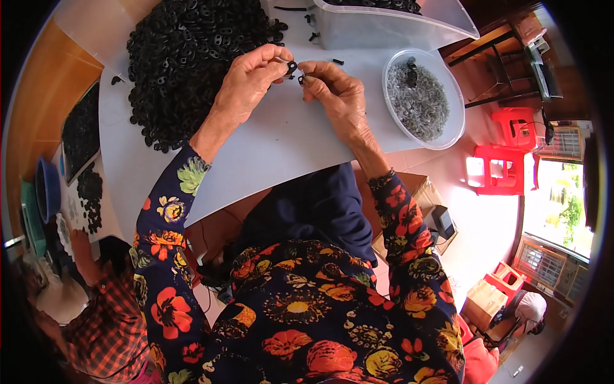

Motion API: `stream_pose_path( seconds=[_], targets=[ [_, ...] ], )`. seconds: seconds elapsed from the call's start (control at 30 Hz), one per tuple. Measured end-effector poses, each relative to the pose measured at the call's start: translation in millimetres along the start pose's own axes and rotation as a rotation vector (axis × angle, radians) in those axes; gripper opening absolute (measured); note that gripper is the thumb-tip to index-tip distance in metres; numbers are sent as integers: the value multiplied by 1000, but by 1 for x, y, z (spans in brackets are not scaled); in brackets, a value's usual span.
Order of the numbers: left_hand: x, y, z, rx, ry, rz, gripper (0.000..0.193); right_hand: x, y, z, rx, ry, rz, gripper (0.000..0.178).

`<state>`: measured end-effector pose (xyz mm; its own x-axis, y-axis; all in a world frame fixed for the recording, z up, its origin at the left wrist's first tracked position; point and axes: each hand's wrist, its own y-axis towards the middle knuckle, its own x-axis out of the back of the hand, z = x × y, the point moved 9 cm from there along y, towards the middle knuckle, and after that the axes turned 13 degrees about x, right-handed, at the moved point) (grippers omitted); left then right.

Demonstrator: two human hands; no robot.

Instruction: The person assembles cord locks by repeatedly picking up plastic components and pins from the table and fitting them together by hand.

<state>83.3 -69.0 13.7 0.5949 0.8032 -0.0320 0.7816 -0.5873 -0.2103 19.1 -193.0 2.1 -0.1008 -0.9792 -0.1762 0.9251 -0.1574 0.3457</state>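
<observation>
The held link (291, 68) is plain black like the pile of links (198, 57), tabletop's (256, 160) pale blue-grey, the floral blouse (300, 307) is navy with red, orange and yellow blooms, stools (502, 187) are bright red, and that checked shirt (109, 339) is orange-red and black.

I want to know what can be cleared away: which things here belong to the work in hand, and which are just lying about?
Seem part of the work:
black part, in the left hand
small dark piece, in the right hand
heap of black parts
round tub of clear pieces

Seem just lying about:
red stools
cardboard box, lower right
</observation>
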Motion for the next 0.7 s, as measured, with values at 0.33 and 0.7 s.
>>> stream_pose_path(
  seconds=[0.33,0.7],
  targets=[
    [-6,-1,-3,-31,65,-32,19,0,-1,2,19,21,-38,27],
    [-7,-4,-14,-81,280,-72,16,1,-1,2,15,3,-51,27]
  ],
)
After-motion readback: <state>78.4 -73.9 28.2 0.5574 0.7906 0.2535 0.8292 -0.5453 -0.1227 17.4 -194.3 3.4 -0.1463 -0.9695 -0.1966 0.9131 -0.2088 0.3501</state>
